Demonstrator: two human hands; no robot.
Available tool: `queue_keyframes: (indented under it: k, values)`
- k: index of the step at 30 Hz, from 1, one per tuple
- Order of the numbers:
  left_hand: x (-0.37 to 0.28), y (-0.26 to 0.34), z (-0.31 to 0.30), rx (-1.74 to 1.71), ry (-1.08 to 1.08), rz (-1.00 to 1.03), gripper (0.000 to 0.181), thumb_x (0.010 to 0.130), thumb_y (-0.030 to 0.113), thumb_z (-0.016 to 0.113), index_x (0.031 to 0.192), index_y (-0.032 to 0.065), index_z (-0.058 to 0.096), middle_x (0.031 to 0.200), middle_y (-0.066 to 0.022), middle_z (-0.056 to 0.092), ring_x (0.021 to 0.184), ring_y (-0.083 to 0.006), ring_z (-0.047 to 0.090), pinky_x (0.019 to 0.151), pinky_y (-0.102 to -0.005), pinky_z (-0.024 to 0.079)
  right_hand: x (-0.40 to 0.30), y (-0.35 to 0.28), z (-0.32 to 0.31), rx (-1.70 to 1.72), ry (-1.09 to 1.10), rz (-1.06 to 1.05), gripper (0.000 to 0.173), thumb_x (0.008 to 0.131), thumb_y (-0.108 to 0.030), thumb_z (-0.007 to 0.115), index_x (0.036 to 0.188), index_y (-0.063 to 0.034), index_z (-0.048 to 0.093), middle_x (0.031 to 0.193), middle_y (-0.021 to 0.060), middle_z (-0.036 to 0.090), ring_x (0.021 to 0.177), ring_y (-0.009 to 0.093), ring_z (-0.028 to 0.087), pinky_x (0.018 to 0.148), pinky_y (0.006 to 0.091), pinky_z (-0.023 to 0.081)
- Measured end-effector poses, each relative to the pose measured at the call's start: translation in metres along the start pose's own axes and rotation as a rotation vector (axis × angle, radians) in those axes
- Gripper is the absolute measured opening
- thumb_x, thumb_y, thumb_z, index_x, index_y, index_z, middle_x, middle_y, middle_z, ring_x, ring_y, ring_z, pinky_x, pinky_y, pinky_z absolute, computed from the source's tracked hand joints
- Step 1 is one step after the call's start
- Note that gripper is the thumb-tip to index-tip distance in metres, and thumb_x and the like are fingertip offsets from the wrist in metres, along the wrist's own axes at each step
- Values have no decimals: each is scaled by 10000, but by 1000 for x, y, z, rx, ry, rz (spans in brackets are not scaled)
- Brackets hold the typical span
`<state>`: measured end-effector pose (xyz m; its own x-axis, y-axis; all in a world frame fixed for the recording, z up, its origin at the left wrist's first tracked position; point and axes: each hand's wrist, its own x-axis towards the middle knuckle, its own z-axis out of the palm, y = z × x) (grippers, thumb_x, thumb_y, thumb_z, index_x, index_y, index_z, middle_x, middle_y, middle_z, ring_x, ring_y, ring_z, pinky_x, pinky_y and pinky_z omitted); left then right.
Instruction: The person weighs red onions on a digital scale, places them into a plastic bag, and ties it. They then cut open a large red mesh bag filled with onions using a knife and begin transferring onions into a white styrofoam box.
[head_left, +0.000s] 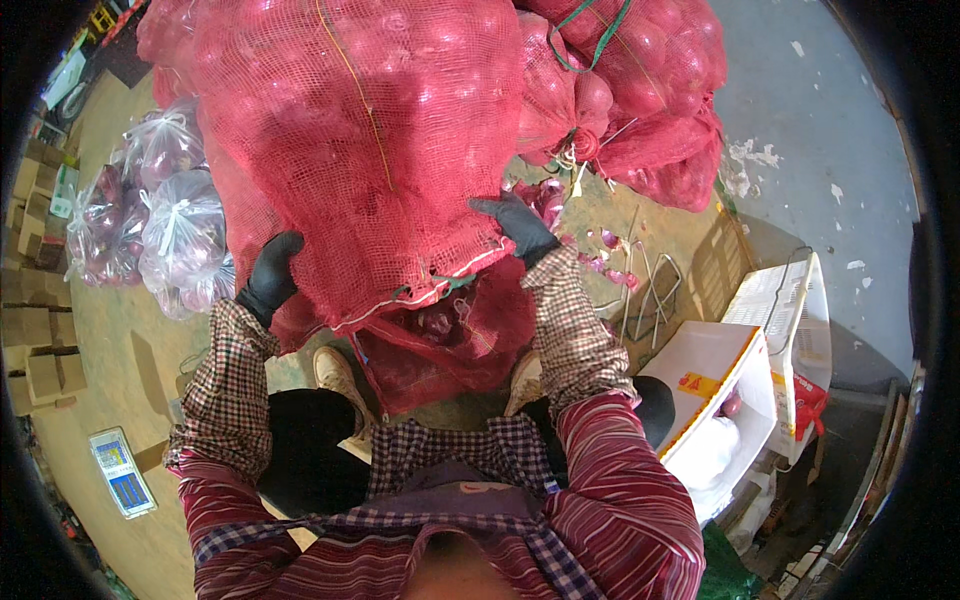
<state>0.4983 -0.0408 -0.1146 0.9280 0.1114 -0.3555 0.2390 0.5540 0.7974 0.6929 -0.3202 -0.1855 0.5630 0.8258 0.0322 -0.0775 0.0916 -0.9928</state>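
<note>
A large red mesh sack of onions fills the upper middle of the view. Its lower end, with a white stitched edge and a bit of green cord, points toward me. My left hand, in a dark glove, grips the left side of this end. On the right side, my right hand, gloved too, holds the mesh, its thumb on top and the other fingers hidden. Beneath the end lies another, slacker red mesh sack between my feet, a few onions showing in it.
Clear plastic bags of onions are piled at the left, near cardboard boxes. More red onion sacks lie at the upper right. Onion skins, a metal wire frame and a white foam box are on the right.
</note>
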Motion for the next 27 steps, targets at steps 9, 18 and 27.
queue_keyframes:
  k: [9,18,27]
  values:
    - [-3,9,36,464,114,97,265,705,200,429,861,-9,479,846,-110,517,740,-217,511,656,-315,431,-86,12,9,713,615,256,356,643,-270,580,949,-120,478,924,28,501,822,113,484,605,297,430]
    - [9,0,20,-83,18,-28,268,705,162,433,912,-6,458,904,-119,499,825,-237,477,749,-328,387,-46,83,60,-511,393,-292,596,681,-338,528,1135,-44,279,1068,105,408,948,241,416,818,338,320]
    - [8,6,30,177,57,64,214,697,143,447,879,34,478,878,-104,494,810,-230,469,722,-328,385,-58,77,-7,-564,499,-156,277,770,-165,440,1002,-14,429,801,59,541,714,127,502,644,234,392]
